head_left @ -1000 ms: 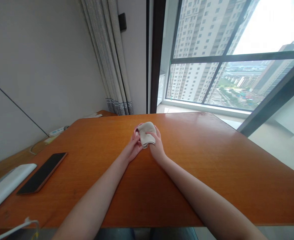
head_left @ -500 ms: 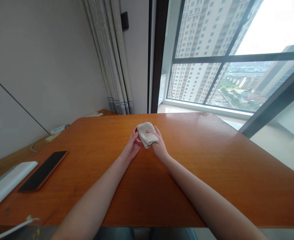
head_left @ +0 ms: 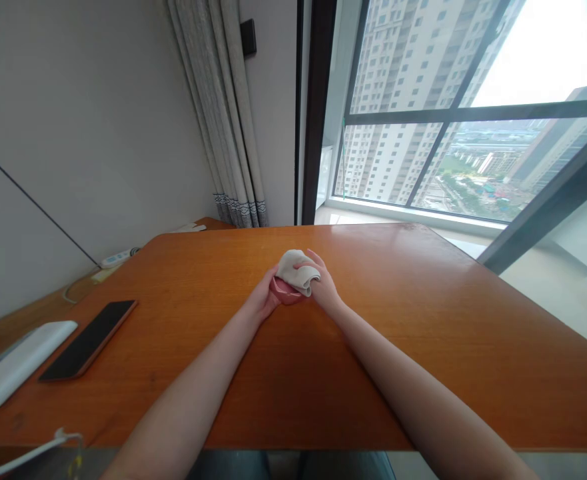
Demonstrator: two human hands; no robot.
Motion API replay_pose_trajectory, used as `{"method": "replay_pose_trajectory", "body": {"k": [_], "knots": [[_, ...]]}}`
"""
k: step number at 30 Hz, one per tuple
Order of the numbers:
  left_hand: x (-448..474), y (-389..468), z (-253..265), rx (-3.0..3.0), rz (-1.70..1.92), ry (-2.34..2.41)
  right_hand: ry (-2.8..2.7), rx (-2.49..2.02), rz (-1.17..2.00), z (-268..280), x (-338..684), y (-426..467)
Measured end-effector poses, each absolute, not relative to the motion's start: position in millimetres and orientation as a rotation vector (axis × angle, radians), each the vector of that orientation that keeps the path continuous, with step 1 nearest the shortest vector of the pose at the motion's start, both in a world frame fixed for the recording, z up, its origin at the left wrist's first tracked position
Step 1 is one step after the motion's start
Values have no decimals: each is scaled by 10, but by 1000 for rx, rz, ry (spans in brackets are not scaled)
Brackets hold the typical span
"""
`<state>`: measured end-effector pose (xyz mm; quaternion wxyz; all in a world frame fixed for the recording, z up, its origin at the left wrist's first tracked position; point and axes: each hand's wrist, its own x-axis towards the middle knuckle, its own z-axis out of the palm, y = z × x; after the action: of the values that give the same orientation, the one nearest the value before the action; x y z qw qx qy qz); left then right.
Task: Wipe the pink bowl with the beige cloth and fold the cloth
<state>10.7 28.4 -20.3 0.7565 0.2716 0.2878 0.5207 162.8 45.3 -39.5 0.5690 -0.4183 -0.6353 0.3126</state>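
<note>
Near the middle of the wooden table (head_left: 183, 320), my left hand (head_left: 264, 295) is closed around the left side of a small pink bowl (head_left: 286, 292). The bowl's curved front wall shows, tilted toward me. A folded pale grey cloth (head_left: 293, 265) covers its upper part and hides the inside. My right hand (head_left: 324, 285) grips the cloth from the right, with fingers bent over it and pressing it against the bowl. Some fingertips of both hands are hidden.
At the left lie a black-screened phone (head_left: 90, 340) and a white flat device (head_left: 23, 363). A white cable (head_left: 33, 457) hangs near the front left edge. A power strip (head_left: 116, 259) sits by the wall, and a curtain (head_left: 220, 113) and window stand beyond the table.
The cloth has shifted slightly right and down along the bowl with my right hand. The bowl has turned, so more of its pink front wall shows.
</note>
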Motion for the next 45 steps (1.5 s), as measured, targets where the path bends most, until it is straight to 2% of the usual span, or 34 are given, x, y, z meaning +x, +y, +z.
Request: {"method": "replay_pose_trajectory", "body": {"k": [7, 15, 18, 24, 31, 35, 40, 45], "knots": [[131, 258, -148, 673, 1256, 460, -1404, -1030, 705, -430, 1494, 382], [44, 228, -147, 840, 933, 661, -1583, -1020, 639, -266, 1708, 427], [73, 243, -196, 843, 1010, 801, -1586, -995, 711, -256, 1671, 413], [119, 277, -187, 671, 1291, 570, -1430, -1030, 752, -313, 1476, 303], [76, 235, -107, 783, 1123, 451, -1419, -920, 688, -278, 1553, 351], [78, 249, -145, 824, 1047, 603, -1564, -860, 703, -229, 1709, 423], [98, 292, -239, 772, 1175, 751, -1564, -876, 682, -286, 1664, 387], [115, 288, -176, 721, 1353, 540, -1579, -903, 686, -300, 1503, 261]]}}
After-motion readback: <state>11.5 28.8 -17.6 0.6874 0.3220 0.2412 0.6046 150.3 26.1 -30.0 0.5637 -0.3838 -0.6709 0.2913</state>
